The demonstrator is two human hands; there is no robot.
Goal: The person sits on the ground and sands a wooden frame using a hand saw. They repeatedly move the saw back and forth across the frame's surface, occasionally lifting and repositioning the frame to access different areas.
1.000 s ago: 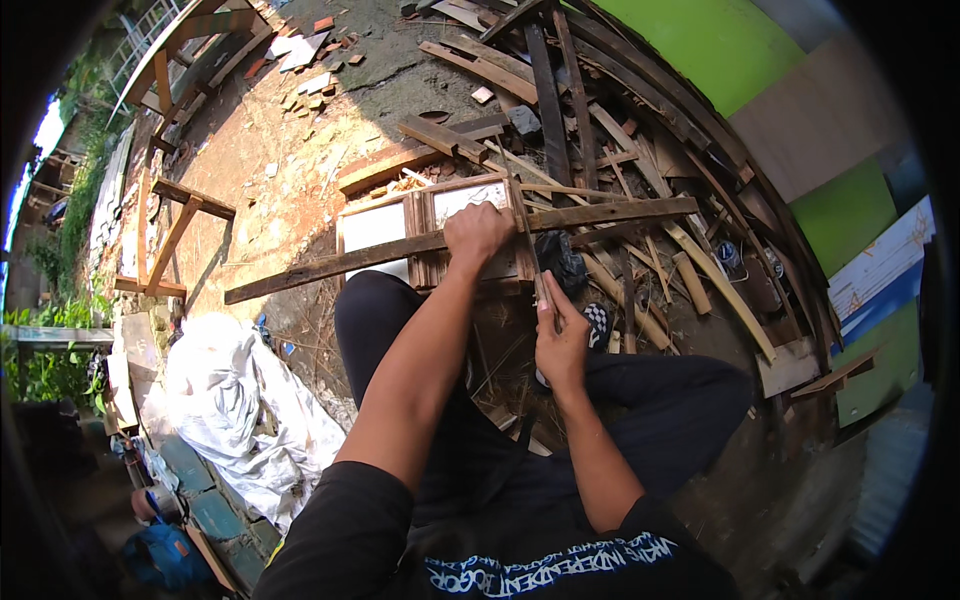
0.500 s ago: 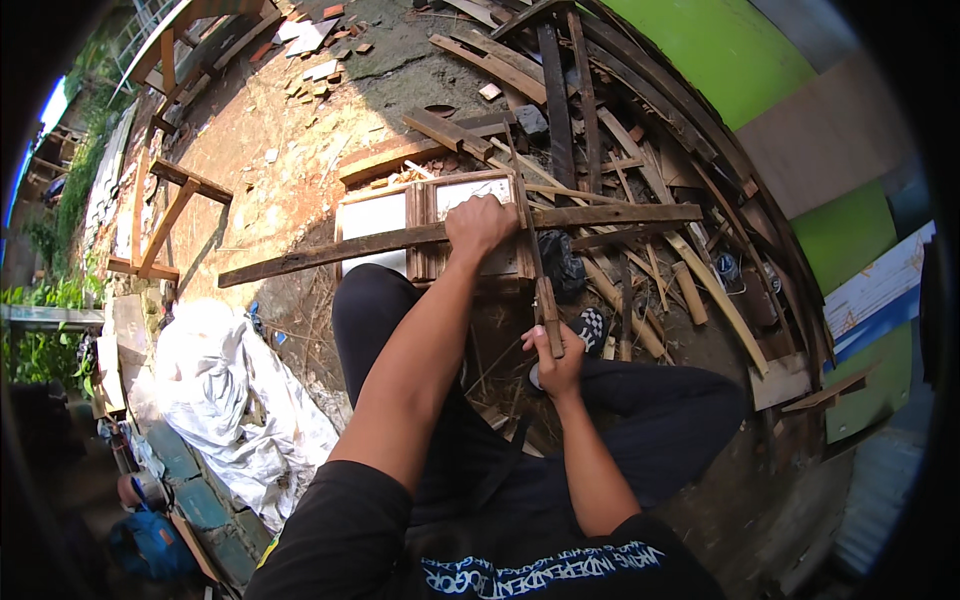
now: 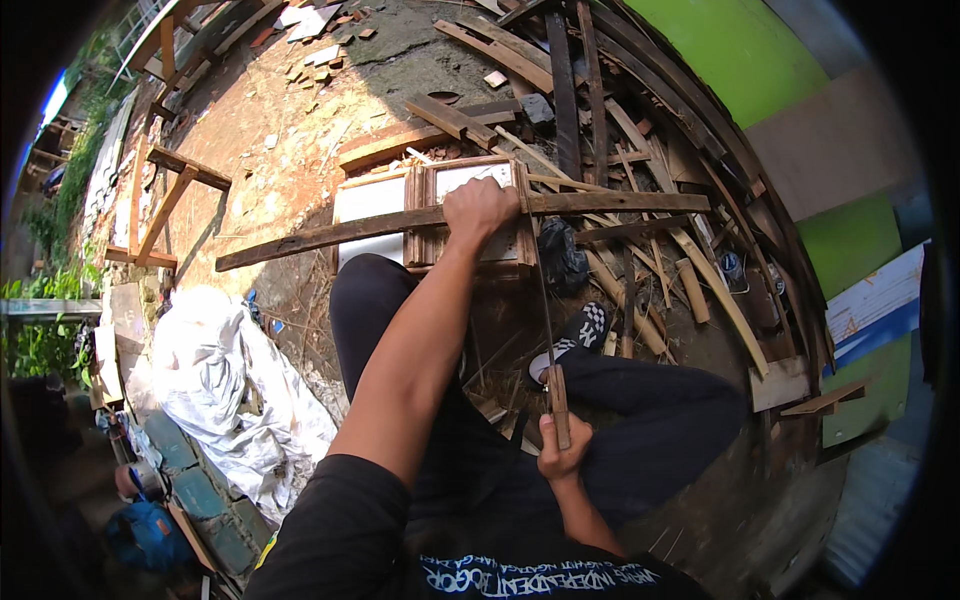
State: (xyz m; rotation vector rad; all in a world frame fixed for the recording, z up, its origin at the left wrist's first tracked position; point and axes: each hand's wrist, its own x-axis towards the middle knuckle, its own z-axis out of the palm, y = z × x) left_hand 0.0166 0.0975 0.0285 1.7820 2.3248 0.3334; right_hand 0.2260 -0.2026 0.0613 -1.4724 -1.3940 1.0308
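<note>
My left hand is closed over a long weathered wooden plank, pressing it onto a brown wooden frame with white panels. The plank lies crosswise, its ends reaching past both sides of the frame. Down by my bent right leg, my right hand is wrapped round the wooden handle of a handsaw. The saw's thin blade runs up from the handle to the plank, just right of my left hand. How deep it sits in the wood is too small to tell.
A heap of old boards and bamboo lies to the right, with a black plastic bag before it. White sheeting is spread at the left. Beyond it stands a wooden trestle. Thick beams lie behind the frame.
My right hand has drawn the saw toward me, down and away from the plank, so more blade shows below it. My left hand stays on the plank.
</note>
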